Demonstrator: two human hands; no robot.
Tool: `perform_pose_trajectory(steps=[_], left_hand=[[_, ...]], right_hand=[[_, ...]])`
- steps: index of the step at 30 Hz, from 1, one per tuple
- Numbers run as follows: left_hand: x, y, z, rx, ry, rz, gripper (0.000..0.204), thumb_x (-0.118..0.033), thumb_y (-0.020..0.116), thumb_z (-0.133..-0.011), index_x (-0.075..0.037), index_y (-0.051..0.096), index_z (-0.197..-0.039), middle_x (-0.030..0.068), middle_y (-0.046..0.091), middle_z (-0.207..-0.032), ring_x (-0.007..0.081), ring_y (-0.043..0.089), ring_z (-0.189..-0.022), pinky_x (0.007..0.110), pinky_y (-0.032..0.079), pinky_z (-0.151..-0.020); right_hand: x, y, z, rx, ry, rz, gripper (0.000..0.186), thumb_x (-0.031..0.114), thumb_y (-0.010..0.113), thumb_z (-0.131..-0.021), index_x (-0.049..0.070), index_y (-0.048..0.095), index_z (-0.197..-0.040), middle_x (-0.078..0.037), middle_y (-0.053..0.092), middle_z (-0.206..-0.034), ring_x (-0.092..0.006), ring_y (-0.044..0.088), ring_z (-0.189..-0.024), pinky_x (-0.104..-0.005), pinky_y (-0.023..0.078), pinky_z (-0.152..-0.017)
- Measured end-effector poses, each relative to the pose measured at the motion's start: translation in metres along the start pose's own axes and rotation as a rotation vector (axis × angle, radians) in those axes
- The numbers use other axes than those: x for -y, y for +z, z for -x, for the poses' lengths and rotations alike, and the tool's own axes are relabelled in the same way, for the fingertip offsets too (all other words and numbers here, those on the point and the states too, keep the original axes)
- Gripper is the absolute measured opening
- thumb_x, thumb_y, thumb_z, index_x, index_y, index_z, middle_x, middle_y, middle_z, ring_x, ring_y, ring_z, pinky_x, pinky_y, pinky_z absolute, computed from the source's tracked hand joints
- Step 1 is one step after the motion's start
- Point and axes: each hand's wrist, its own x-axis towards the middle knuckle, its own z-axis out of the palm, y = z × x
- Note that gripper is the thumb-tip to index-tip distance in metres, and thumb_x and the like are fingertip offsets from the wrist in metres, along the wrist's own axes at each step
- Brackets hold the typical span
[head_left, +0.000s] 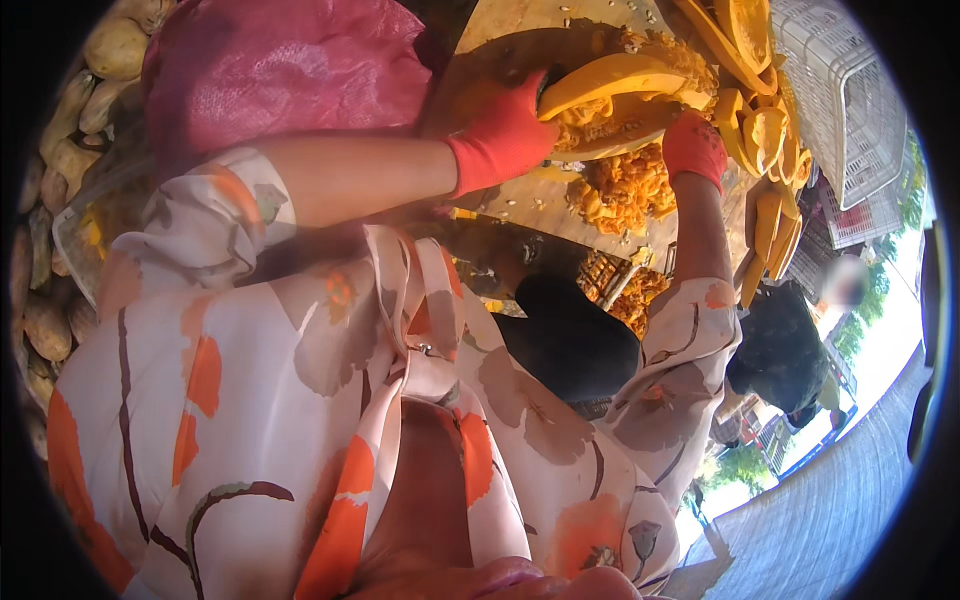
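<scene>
A long halved orange squash [610, 82] with stringy pulp in its hollow is tilted over the wooden table [515, 205]. My left hand [505, 135], in a red glove, is closed around its left end. My right hand [693, 150], gloved in red too, sits at the squash's right end by the pulp. Its fingers are curled, and whatever they hold is hidden. Below the squash lies a heap of orange pulp [625, 190], with pale seeds scattered on the wood around it.
Cut squash pieces [765, 135] are stacked along the right, beside white plastic crates [865, 120]. A pink woven sack [285, 70] bulges at the upper left. Whole tan squashes [48, 325] pile up at far left. Another person in dark clothing [780, 345] is at the right.
</scene>
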Motion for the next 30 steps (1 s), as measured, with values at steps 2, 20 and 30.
perform_pose_trajectory(steps=[2, 20, 30], left_hand=[[-0.005, -0.001, 0.003, 0.032, -0.039, 0.138, 0.073, -0.014, 0.064, -0.081, -0.003, 0.031, -0.145, 0.0182, 0.065, -0.088, 0.0232, 0.066, -0.074, 0.035, 0.052, -0.068], [0.022, 0.008, 0.002, -0.154, 0.336, 0.065, 0.065, -0.004, 0.062, -0.082, -0.008, 0.036, -0.142, 0.0228, 0.06, -0.114, 0.0375, 0.06, -0.104, 0.038, 0.049, -0.087], [0.032, 0.011, 0.001, -0.191, 0.419, 0.069, 0.064, -0.002, 0.062, -0.081, -0.007, 0.039, -0.14, 0.0208, 0.055, -0.124, 0.0354, 0.055, -0.116, 0.036, 0.045, -0.096]], right_hand=[[0.009, 0.007, -0.003, 0.043, 0.056, -0.033, 0.033, 0.023, 0.046, -0.089, 0.004, 0.071, -0.097, -0.02, 0.069, -0.1, -0.038, 0.065, -0.098, -0.0457, 0.051, -0.083], [0.008, -0.01, 0.01, 0.115, 0.01, -0.013, 0.032, 0.023, 0.05, -0.087, 0.002, 0.069, -0.101, -0.024, 0.065, -0.106, -0.0403, 0.062, -0.103, -0.0468, 0.049, -0.086], [0.079, 0.019, 0.089, 0.247, -0.102, -0.411, 0.034, 0.028, 0.051, -0.088, -0.002, 0.062, -0.101, -0.028, 0.063, -0.106, -0.0441, 0.057, -0.106, -0.0479, 0.045, -0.09]])
